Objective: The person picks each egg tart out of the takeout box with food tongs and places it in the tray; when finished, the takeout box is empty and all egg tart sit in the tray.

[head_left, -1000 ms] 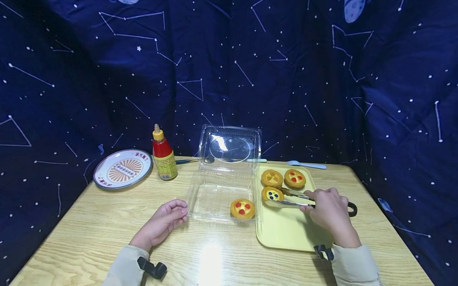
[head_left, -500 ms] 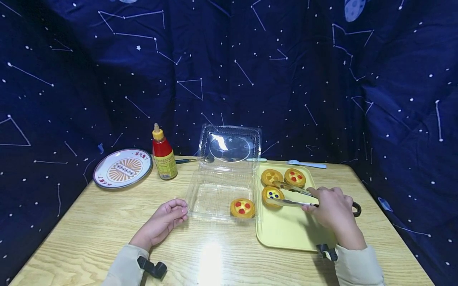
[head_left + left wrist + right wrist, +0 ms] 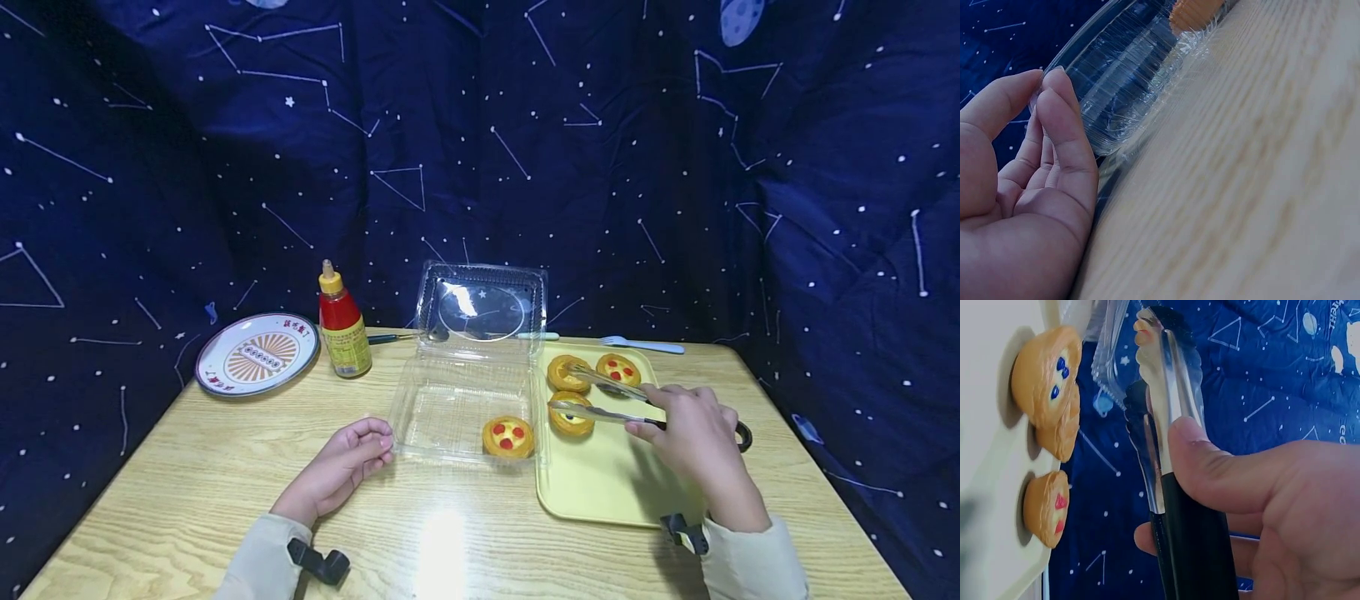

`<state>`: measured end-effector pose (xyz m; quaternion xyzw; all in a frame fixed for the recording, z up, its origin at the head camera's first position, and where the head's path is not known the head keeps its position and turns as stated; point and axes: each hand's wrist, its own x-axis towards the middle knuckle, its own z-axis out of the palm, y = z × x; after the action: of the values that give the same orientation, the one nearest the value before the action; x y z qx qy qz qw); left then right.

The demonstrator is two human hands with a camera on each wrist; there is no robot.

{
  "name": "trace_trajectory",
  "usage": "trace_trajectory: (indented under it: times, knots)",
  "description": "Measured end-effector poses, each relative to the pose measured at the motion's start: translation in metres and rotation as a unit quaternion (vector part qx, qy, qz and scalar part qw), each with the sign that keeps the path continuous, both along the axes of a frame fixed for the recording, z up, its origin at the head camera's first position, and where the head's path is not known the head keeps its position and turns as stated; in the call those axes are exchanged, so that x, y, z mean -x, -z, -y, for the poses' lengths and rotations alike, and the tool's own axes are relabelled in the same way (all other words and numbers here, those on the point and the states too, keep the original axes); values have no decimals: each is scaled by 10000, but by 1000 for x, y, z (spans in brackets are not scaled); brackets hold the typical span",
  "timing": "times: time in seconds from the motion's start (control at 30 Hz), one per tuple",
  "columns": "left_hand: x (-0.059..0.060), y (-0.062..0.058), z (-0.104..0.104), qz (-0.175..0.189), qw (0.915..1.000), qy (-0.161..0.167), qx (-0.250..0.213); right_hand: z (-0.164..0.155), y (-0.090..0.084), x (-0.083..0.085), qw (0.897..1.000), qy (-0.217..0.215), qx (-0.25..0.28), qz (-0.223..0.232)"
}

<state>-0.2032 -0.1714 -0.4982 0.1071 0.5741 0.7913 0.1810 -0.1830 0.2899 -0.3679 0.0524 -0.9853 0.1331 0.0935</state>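
Tongs (image 3: 611, 415) hang over the tray (image 3: 600, 483), pointing to ten o'clock, with twelve straight away from the person. Their arms stand apart with nothing between them: one tip over the blue-dotted tart (image 3: 572, 428) at the tray's ten, the other over the yellow tart (image 3: 560, 377) at eleven. The right wrist view shows them clear of both. The right hand (image 3: 693, 433) has them in its grip, thumb on one handle and fingers round the other. A red-dotted tart (image 3: 618, 368) sits at the tray's twelve.

At the tray's nine lies a clear box (image 3: 442, 408), its lid (image 3: 482, 312) raised at twelve, with a boxed tart (image 3: 508, 438) inside at four. The left hand's (image 3: 341, 467) grip is a narrow pinch on the box's edge at eight.

On the bench (image 3: 420, 500), a fork (image 3: 645, 346) lies beyond the tray's one o'clock; a bottle (image 3: 345, 337) stands at the box's ten, a plate (image 3: 212, 354) farther out.
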Motion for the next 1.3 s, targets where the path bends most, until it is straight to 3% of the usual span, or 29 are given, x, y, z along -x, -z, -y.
trace_trajectory:
  times: [0.57, 1.07, 1.3]
  knots:
    - [0, 0, -1, -69, 10000, -31, 47, 36, 1, -3, 9978, -538, 130, -366]
    - [-2, 1, 0, -63, 10000, -31, 41, 68, 2, 2, 9923, -1136, -241, -440]
    - [-1, 1, -1, -76, 10000, -10, 21, 80, -2, 7, 9909, -1213, -464, -364]
